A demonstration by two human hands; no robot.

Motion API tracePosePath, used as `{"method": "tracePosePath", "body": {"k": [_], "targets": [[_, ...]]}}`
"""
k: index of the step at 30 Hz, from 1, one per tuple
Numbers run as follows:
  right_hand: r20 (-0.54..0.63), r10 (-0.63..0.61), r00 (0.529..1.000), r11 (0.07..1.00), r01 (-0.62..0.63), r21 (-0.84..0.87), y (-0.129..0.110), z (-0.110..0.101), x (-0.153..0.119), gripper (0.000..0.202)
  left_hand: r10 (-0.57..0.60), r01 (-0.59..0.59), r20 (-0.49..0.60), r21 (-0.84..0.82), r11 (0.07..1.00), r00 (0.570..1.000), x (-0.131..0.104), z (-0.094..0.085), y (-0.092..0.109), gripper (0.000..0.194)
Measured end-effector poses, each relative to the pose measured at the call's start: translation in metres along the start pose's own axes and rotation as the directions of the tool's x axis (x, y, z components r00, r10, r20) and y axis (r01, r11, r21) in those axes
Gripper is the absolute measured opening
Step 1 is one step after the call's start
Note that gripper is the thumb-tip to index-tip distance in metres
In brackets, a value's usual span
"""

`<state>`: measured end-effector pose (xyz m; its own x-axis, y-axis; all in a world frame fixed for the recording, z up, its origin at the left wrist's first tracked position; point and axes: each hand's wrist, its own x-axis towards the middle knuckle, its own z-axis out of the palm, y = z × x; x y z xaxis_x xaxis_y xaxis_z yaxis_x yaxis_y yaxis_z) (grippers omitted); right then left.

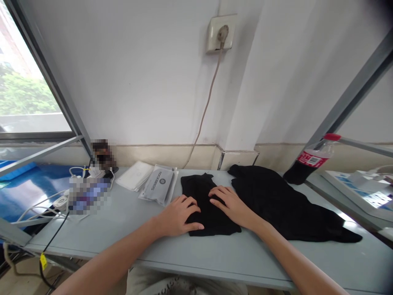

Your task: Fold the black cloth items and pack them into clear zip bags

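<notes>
- Bare forearms (123, 254) extend over the counter (172, 254).
- Left hand (178, 215), loosely spread and gripping nothing, rests on the left side of the small black cloth (211, 217); right hand (231, 207), equally relaxed, on its right.
- Its longer axis seems to run front to back.
- Larger black cloth (276, 200) lies rightward, nearer the right hand.

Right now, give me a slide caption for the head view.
Left hand and right hand rest on a small black cloth, between a grey ROCKBROS packet and a larger black cloth.

Left hand (178, 216), right hand (235, 206) on black cloth (212, 219); grey packet (159, 185) near.
</notes>
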<state>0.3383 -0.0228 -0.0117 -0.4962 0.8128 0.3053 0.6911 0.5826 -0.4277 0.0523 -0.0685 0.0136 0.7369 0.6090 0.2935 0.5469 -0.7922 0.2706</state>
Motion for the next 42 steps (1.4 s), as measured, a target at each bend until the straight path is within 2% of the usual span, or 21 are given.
{"method": "tracePosePath", "body": {"k": [29, 37, 42], "targets": [[0.008, 0.014, 1.0, 1.0, -0.014, -0.009, -0.0039, -0.0023, -0.0012, 0.035, 0.004, -0.003, 0.009, -0.017, 1.0, 1.0, -0.0001, 0.0007, -0.0009, 0.05], [-0.023, 0.039, 0.999, 0.991, -0.042, -0.126, 0.0007, -0.0011, -0.002, 0.034, -0.006, 0.006, -0.002, -0.04, 0.999, 1.0, 0.0, 0.0012, -0.0004, 0.05], [-0.12, 0.057, 0.991, 0.967, -0.085, -0.242, 0.0049, 0.0033, -0.0018, 0.036, -0.004, 0.005, 0.016, -0.063, 0.998, 1.0, 0.0004, 0.0005, -0.0001, 0.054]]}}
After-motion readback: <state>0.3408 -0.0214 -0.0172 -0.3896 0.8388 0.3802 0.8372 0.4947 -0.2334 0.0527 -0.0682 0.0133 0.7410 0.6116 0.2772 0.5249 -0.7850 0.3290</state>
